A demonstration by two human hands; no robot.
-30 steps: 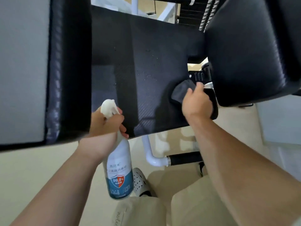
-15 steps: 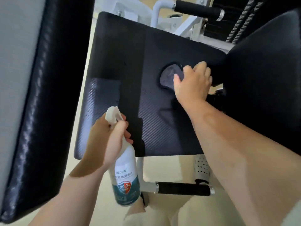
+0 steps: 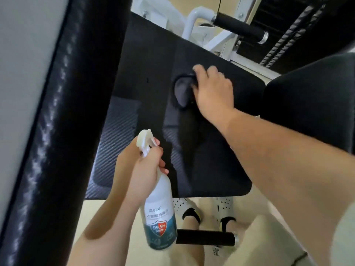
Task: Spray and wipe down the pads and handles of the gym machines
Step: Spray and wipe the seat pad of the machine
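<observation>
Black woven-textured pad [image 3: 149, 73]: right fingers [image 3: 213, 71] hold crumpled cloth [image 3: 182, 91], left fingers [image 3: 153, 156] grip smooth bottle [image 3: 160, 214].

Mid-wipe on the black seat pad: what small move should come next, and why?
Probably sweep the right hand and its dark grey cloth leftward and nearer across the black textured seat pad. The cloth sits at the pad's far middle, and the near-left stretch lies uncovered beside it. The left hand only holds the white spray bottle.

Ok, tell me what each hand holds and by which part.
Left hand grips the spray bottle by its neck, under the trigger head. Right hand holds the dark cloth bunched under its fingers, pressed on the seat pad.
</observation>
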